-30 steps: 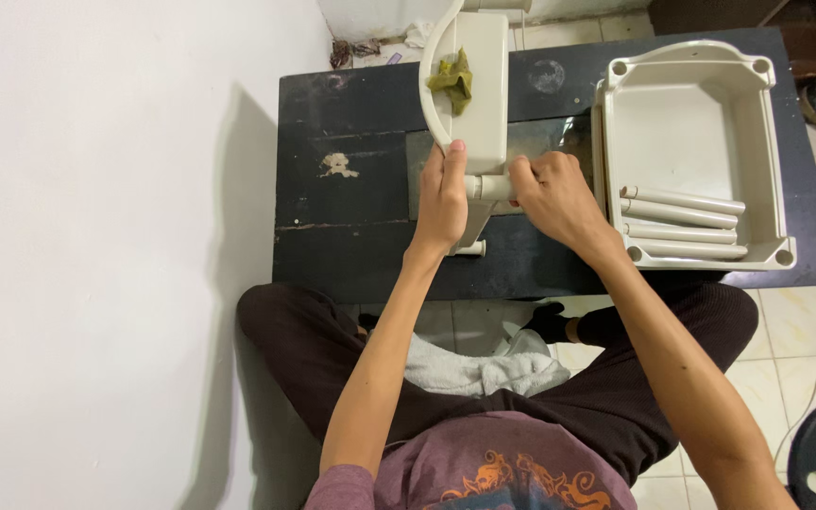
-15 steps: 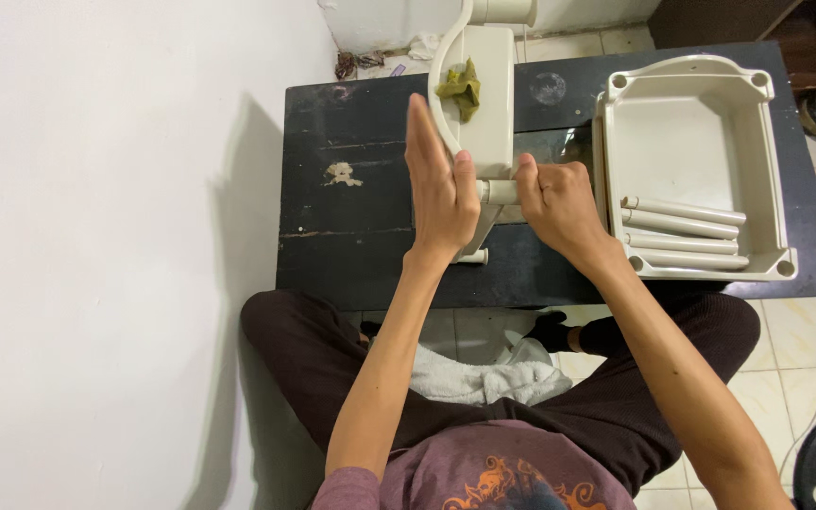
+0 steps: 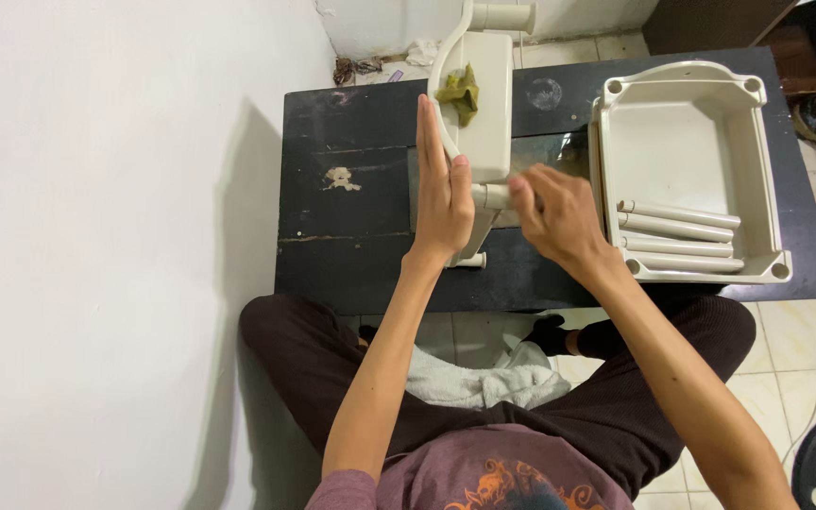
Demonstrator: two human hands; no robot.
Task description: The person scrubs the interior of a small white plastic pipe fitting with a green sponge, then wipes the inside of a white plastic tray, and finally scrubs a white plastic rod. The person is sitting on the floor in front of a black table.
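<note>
Left hand (image 3: 443, 194) lies flat and open against the beige plastic frame (image 3: 480, 90) at the desk's (image 3: 351, 264) middle; right hand (image 3: 554, 212) pinches its short tube (image 3: 493, 195).

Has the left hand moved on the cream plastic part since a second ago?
Yes. The left hand has opened from gripping the part's short tube; its fingers now stretch flat toward the green cloth.

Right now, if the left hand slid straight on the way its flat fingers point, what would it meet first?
The left hand points up the table, its fingers lying along the curved cream handle. Beyond the fingertips that handle's arc looks first in line, then the table's far edge. Depth is unclear, so it may pass beside it.
</note>
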